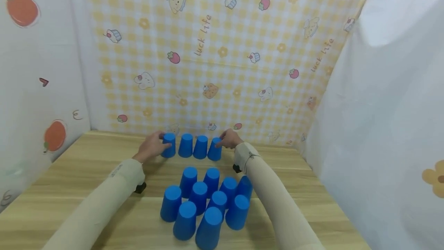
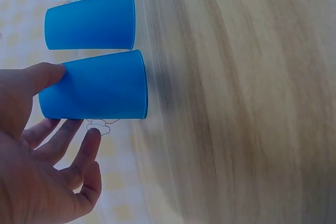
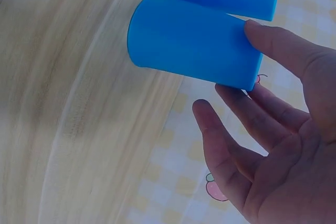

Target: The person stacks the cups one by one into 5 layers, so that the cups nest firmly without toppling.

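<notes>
Left hand (image 1: 152,147) pinches the leftmost blue, tapered, apparently plastic cup (image 1: 170,141), right hand (image 1: 230,139) the rightmost cup (image 1: 214,153) — both just below frame centre. Likely light, stiff, slippery; hold near the narrow top.

The person's cream left sleeve (image 1: 100,201) bore small dark lettering (image 1: 116,170); the cream right sleeve (image 1: 277,196), a dark line (image 1: 249,158). Black pieces (image 1: 140,188) showed beneath both cuffs (image 1: 136,169).

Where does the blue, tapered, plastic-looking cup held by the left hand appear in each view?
Head: the held cup, left of centre, below the middle, at the left end of the far row.
Left wrist: left of centre, held by the left hand.
Right wrist: not in it; the right hand holds another blue cup.
Shared landmark: the yellow-and-white checked backdrop sheet.
</notes>
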{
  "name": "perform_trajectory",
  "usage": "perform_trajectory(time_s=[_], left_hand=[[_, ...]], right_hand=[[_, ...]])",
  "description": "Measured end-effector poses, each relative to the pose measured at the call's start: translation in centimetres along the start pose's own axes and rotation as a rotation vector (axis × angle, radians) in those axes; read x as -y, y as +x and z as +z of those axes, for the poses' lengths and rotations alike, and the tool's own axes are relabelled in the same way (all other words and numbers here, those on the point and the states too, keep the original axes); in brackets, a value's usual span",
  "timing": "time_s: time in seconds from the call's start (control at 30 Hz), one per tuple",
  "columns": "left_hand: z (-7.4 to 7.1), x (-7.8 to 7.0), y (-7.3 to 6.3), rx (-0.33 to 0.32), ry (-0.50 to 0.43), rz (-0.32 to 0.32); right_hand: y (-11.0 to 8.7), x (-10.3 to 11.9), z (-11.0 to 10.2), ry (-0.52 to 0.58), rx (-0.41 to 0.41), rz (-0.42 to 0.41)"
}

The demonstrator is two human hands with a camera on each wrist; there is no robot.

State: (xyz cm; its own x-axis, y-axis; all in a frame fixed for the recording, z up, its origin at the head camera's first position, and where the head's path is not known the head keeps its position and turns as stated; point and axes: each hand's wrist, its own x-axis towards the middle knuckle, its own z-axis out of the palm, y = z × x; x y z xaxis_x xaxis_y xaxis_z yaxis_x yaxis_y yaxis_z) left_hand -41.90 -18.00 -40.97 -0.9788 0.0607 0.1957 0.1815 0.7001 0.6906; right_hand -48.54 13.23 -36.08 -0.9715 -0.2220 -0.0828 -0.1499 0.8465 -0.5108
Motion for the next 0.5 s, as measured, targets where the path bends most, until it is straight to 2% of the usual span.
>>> perform_trajectory(time_s=[0.17, 0.5], left_hand=[[0.11, 0.1, 0.02, -0.01, -0.027, 0.013], [0.42, 0.83, 0.96, 0.037, -0.053, 0.03]], right_hand=[[-0.07, 0.04, -0.14, 0.012, 0.009, 0.003], [0.34, -0.23, 0.16, 0.047, 0.042, 0.039]])
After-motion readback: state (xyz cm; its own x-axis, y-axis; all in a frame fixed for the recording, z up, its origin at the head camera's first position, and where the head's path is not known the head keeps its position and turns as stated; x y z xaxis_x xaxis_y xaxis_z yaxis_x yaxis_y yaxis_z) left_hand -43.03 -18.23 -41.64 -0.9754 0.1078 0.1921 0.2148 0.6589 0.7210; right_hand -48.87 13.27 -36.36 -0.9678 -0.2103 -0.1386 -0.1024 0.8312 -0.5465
